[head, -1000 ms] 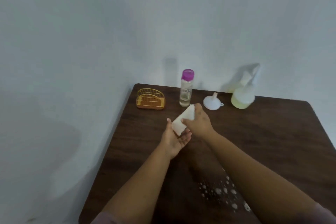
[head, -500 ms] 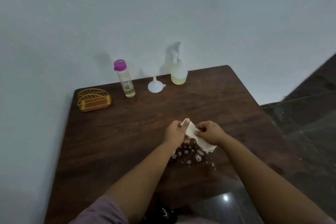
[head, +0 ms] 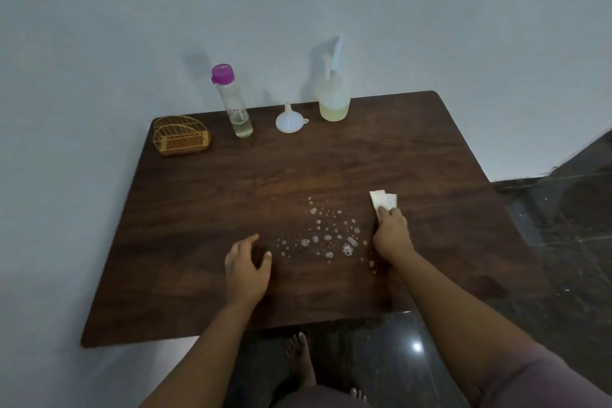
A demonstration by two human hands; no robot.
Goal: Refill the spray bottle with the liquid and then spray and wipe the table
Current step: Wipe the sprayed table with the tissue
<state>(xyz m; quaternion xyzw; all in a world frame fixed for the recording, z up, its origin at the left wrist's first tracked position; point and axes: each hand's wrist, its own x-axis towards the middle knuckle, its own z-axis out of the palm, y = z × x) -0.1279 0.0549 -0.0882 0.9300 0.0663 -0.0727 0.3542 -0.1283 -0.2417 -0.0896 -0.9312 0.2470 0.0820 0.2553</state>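
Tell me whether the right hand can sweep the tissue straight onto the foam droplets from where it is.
Probably yes: the right hand holds the tissue on the table just right of the droplets, with nothing between them.

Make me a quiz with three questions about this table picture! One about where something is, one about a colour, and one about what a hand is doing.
1. Where is the funnel?
A. Between the capped bottle and the spray bottle
B. In the yellow rack
C. On the floor

2. What colour is the capped bottle's cap?
A. Green
B. Purple
C. Black

3. What does the right hand do?
A. Hangs free
B. Grips the funnel
C. Holds a white tissue

Answers: 1 A, it stands between both bottles at the table's far edge. 2 B, the cap is purple. 3 C, fingers pinch the tissue beside the droplets.
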